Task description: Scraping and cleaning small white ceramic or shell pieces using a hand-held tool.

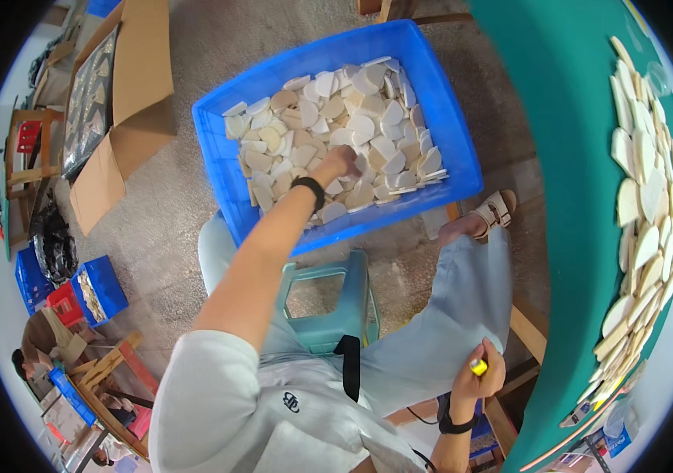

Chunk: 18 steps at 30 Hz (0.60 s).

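Note:
A blue plastic bin [466, 150] stands in front of me, filled with flat cream, beige and white half-round pieces [360, 126]. My left hand [342, 162] reaches down among them, a black band on its wrist. Its fingers curl toward the pieces, and whatever they grip is hidden. Beside my right thigh, my right hand [481, 372] is closed round a short yellow cylinder [478, 367], with one end showing; its exact kind cannot be told. That wrist also wears a black band.
A green table [573, 236] on the right carries a long row of similar pale pieces [644, 197]. Below the bin is a teal plastic stool [325, 303]. At left are an open cardboard box [143, 71] and small blue bins [104, 288].

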### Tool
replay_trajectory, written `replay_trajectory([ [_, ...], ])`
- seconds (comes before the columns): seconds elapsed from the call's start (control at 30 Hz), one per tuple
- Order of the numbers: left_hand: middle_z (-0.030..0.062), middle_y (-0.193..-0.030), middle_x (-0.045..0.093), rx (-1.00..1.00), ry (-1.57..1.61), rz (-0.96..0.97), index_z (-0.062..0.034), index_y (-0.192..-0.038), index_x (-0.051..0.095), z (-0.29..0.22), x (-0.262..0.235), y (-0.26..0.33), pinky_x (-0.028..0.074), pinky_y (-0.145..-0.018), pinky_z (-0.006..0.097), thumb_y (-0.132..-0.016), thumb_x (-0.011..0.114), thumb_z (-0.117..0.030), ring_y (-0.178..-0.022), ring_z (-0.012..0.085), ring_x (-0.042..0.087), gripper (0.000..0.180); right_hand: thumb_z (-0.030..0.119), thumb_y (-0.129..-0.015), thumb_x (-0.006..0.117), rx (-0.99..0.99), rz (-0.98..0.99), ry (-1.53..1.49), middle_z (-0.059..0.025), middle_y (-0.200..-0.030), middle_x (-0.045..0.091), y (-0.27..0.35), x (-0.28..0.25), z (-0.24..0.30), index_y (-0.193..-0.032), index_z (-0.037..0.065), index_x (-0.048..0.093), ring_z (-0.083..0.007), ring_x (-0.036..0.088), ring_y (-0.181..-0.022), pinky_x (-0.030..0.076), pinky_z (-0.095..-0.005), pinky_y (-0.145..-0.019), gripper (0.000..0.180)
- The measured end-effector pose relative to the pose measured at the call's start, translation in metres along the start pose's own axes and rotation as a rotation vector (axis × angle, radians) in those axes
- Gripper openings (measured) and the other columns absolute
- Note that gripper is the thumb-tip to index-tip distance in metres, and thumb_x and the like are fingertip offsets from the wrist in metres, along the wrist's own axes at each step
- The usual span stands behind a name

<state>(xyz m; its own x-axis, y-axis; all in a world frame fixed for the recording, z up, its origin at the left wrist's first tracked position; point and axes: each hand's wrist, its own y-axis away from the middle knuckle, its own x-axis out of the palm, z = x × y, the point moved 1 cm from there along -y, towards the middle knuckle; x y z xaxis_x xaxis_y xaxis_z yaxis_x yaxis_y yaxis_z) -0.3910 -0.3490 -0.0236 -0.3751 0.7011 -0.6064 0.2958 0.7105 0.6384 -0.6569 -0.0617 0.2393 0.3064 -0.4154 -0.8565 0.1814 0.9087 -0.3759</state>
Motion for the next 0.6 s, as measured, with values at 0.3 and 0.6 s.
replay_trajectory([
  [0.3,0.0067,-0.105,0.057,0.437,1.055,0.381,-0.0021,-0.115,0.05,-0.102,-0.069,0.268,0.048,-0.083,0.029,-0.092,0.051,-0.014,-0.097,0.0152,0.055,0.026,0.001,-0.073,0.067,-0.102,-0.015,-0.123,-0.0119,-0.065,0.058,-0.001,0.004,0.015,-0.088,0.002,0.065,-0.0283,0.055,-0.055,0.042,-0.0332,-0.051,0.015],
  [0.6,0.004,-0.098,0.057,0.82,0.592,-0.126,-0.0021,-0.123,0.052,-0.12,-0.049,0.417,0.043,-0.08,0.025,-0.087,0.057,-0.006,-0.09,0.0122,0.054,0.037,0.006,-0.081,0.065,0.405,0.263,-1.07,0.0027,-0.074,0.058,0.027,-0.051,0.123,-0.106,0.002,0.061,-0.0031,0.045,-0.06,0.036,-0.0165,-0.055,0.026],
])
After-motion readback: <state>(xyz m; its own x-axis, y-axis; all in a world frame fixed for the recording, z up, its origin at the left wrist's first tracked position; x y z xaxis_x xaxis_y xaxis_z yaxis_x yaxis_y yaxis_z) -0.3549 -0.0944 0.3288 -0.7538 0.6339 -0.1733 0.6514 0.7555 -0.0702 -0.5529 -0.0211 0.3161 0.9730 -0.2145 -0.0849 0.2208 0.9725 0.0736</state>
